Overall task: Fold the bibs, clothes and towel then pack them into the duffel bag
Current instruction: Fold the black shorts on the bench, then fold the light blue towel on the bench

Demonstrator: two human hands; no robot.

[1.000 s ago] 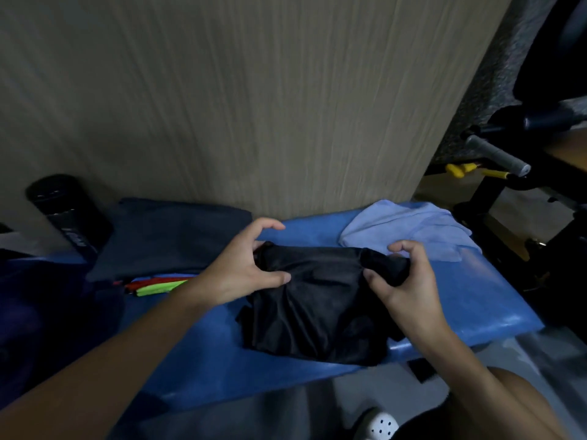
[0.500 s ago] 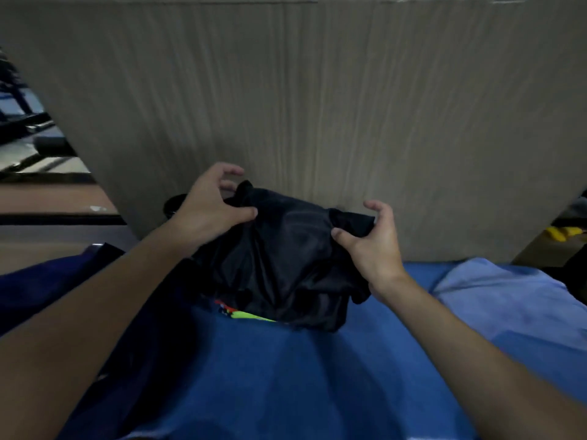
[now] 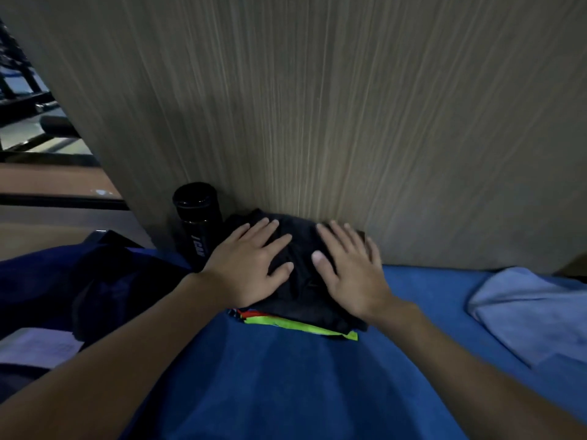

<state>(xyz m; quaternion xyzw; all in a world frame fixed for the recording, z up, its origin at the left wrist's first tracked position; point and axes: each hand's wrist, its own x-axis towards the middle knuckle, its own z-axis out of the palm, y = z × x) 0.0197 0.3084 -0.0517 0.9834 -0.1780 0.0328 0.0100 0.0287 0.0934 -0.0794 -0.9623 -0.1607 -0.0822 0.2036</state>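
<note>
The black garment [image 3: 301, 246] hides all but the red and neon-green edges of the bibs [image 3: 301, 327]. At right, the frame edge cuts off the light-blue towel [image 3: 533, 315]. The white lettering on the black bottle [image 3: 198, 223] is unreadable.

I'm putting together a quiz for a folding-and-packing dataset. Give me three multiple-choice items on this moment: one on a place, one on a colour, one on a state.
1. Where does the black bottle stand?
A. left of the black garment, against the wood panel
B. right of the garment
C. on top of the garment

2. What colour is the towel at the right end of the bench?
A. red
B. light blue
C. white

3. How do the left hand and right hand meet the garment?
A. both pinch its corners
B. both press flat on top, fingers straight
C. neither touches it

Answers: 1 A, the bottle is by the garment's left edge at the panel. 2 B, the cloth is pale blue. 3 B, both palms lie flat with the fingers spread.
</note>
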